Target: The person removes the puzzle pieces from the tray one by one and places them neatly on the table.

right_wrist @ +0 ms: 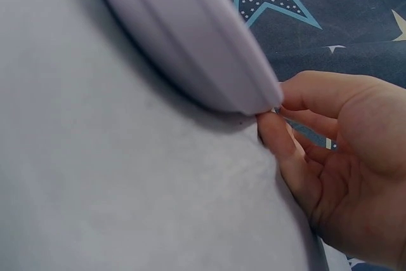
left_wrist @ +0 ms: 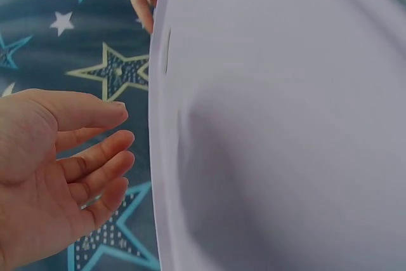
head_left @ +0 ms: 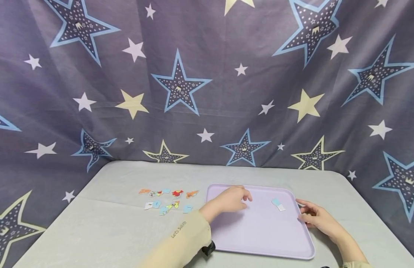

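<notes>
My left hand (head_left: 231, 200) hovers over the left part of a lilac tray (head_left: 260, 230), its fingers loosely bent with nothing between them. In the left wrist view, the left hand (left_wrist: 70, 169) shows a bare palm beside the tray's rim. At the tray's right edge, my right hand (head_left: 318, 219) holds the rim with thumb and fingertips, seen closely in the right wrist view, where the tray's side (right_wrist: 190, 36) runs to the fingers. A small blue-and-white card piece (head_left: 278, 204) lies on the tray near its upper right, close to the right hand.
Several small colourful card pieces (head_left: 164, 210) with puzzle-like cut edges lie in two loose rows left of the tray. They rest on a pale grey tabletop (head_left: 93, 223). A dark star-patterned cloth (head_left: 220, 93) hangs behind the table and at its sides.
</notes>
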